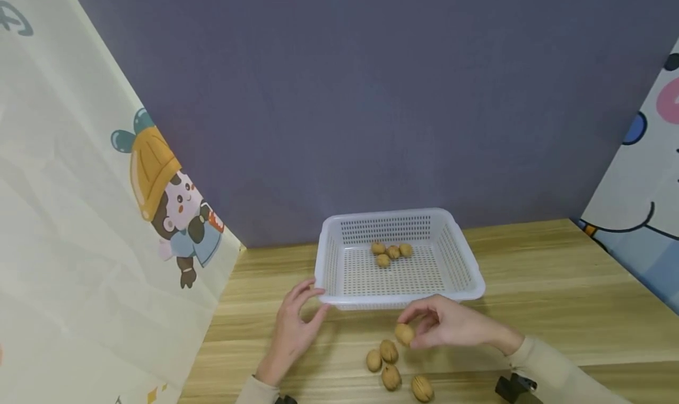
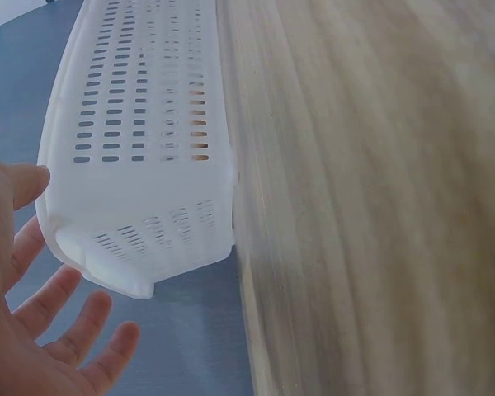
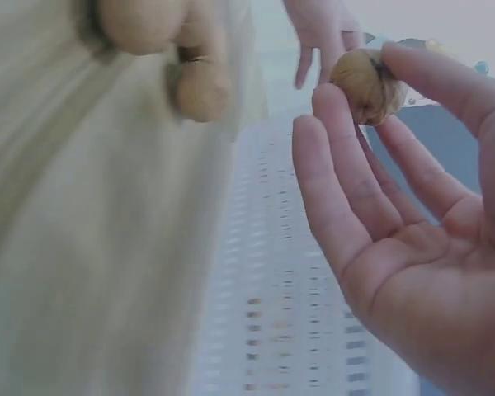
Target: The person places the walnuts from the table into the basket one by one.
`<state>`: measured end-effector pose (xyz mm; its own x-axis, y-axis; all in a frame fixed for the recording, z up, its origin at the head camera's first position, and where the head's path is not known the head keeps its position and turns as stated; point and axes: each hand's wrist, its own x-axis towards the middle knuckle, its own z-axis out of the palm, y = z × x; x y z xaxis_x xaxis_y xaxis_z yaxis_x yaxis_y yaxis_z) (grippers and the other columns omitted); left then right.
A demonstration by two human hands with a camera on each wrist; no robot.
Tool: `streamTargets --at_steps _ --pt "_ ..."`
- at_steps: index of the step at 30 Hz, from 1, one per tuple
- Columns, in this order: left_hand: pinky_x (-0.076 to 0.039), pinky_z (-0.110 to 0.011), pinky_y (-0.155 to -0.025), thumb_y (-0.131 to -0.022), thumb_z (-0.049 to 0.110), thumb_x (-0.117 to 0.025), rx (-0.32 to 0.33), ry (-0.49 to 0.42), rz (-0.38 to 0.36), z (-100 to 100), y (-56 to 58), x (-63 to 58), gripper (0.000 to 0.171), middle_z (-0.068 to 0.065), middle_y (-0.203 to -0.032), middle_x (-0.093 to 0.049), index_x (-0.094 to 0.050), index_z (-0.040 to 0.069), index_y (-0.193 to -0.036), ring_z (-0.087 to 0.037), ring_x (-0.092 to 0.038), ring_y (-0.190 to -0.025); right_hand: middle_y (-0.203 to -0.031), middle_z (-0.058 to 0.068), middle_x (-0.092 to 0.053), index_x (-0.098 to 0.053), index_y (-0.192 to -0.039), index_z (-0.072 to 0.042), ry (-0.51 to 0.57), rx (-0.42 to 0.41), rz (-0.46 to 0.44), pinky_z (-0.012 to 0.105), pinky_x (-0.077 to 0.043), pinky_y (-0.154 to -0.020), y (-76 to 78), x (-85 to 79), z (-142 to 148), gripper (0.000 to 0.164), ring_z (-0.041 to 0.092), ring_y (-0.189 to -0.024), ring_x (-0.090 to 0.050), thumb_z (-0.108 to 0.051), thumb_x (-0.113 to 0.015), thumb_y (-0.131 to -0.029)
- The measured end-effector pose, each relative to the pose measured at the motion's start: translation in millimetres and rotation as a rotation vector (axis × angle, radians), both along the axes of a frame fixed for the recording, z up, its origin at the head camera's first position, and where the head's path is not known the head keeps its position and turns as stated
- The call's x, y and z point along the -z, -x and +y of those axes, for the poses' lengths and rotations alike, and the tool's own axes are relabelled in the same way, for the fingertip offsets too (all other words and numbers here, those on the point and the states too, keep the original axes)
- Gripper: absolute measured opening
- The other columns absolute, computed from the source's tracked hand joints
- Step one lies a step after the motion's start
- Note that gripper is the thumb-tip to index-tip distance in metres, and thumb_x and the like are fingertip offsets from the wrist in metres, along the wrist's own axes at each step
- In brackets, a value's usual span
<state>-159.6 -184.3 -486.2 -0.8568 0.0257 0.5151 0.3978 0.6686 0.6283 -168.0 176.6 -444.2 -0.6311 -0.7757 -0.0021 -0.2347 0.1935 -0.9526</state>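
My right hand (image 1: pixel 451 324) pinches a walnut (image 1: pixel 404 334) between thumb and fingertips, just in front of the white plastic basket (image 1: pixel 472 262). The right wrist view also shows this walnut (image 3: pixel 368 86) at the fingertips. Spread around the basket's near left corner, my left hand (image 1: pixel 297 321) has its fingers at the rim; the left wrist view shows them loosely extended beside the basket wall (image 2: pixel 132 190). Inside the basket, several walnuts (image 1: pixel 392 252) lie together towards the back. Several more walnuts (image 1: pixel 389 351) lie on the table below my right hand.
The wooden table (image 1: pixel 541 286) runs back to a dark grey-blue panel (image 1: pixel 371 97), close behind the basket. A white wall covering with cartoon figures (image 1: pixel 180 197) stands on the left, another printed one (image 1: pixel 636 186) on the right.
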Motion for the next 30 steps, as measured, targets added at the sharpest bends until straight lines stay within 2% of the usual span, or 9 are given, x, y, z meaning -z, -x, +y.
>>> streamTargets --at_steps 6,11,17,23,30 --pt "-0.055 -0.059 -0.109 -0.085 0.015 -0.089 0.011 -0.004 -0.002 1 0.1 0.2 0.032 -0.015 -0.144 -0.067 -0.079 0.018 -0.115 -0.035 -0.065 -0.13 -0.123 0.02 -0.072 -0.066 -0.132 -0.001 -0.028 -0.018 -0.015 0.028 -0.065 -0.086 13.6 -37.0 3 0.039 0.017 -0.1 -0.078 -0.014 -0.076 -0.097" --pt "-0.055 -0.059 -0.109 -0.085 0.016 -0.089 0.014 -0.002 0.003 0 1.1 0.5 0.032 -0.013 -0.144 -0.067 -0.079 0.018 -0.115 -0.035 -0.065 -0.13 -0.138 0.023 -0.063 -0.06 -0.139 0.003 -0.091 0.012 0.014 0.03 -0.064 -0.09 32.7 -67.2 7 0.045 0.019 -0.106 -0.076 -0.017 -0.073 -0.1" --pt "-0.055 -0.058 -0.11 -0.085 0.016 -0.089 0.019 0.003 0.005 1 2.5 1.4 0.032 -0.011 -0.145 -0.067 -0.078 0.018 -0.115 -0.034 -0.065 -0.131 -0.139 0.022 -0.064 -0.057 -0.143 0.003 -0.116 0.02 0.015 0.036 -0.064 -0.094 58.8 -93.7 5 0.051 0.027 -0.113 -0.075 -0.018 -0.074 -0.1" --pt "-0.055 -0.058 -0.11 -0.086 0.017 -0.089 0.024 0.006 0.009 0 2.8 0.5 0.032 -0.013 -0.145 -0.067 -0.078 0.018 -0.116 -0.035 -0.065 -0.131 -0.136 0.018 -0.067 -0.058 -0.144 0.001 -0.147 0.062 0.038 0.038 -0.065 -0.093 83.6 -106.4 0 0.054 0.028 -0.115 -0.074 -0.019 -0.076 -0.098" --pt "-0.056 -0.059 -0.109 -0.086 0.018 -0.089 0.013 0.012 0.007 0 1.6 1.1 0.032 -0.012 -0.145 -0.067 -0.078 0.018 -0.115 -0.035 -0.065 -0.13 -0.144 0.014 -0.066 -0.06 -0.147 -0.008 -0.206 0.152 0.088 0.04 -0.062 -0.097 117.0 -104.0 -3 0.055 0.029 -0.129 -0.066 -0.03 -0.076 -0.099"
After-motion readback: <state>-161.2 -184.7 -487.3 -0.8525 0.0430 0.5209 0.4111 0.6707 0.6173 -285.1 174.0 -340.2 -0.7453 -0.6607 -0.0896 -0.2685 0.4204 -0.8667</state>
